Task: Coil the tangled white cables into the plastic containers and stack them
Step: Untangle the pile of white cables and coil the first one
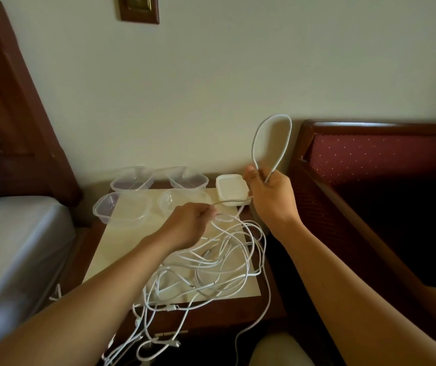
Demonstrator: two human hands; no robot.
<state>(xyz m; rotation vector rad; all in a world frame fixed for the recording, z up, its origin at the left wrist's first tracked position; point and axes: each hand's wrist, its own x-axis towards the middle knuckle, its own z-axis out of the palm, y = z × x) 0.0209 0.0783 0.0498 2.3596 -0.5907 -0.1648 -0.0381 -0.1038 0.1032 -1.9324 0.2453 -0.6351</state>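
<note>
Right hand (pixel 271 192) grips an upright cable loop (pixel 273 143); left hand (pixel 189 223) pinches its strand.

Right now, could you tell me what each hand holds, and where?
Right hand grips the base of a cable loop; left hand pinches the cable strand just below it.

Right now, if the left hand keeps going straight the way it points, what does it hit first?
Probably the white lidded container: the left hand points up and right along the cable it pinches. Depth is unclear.
</note>
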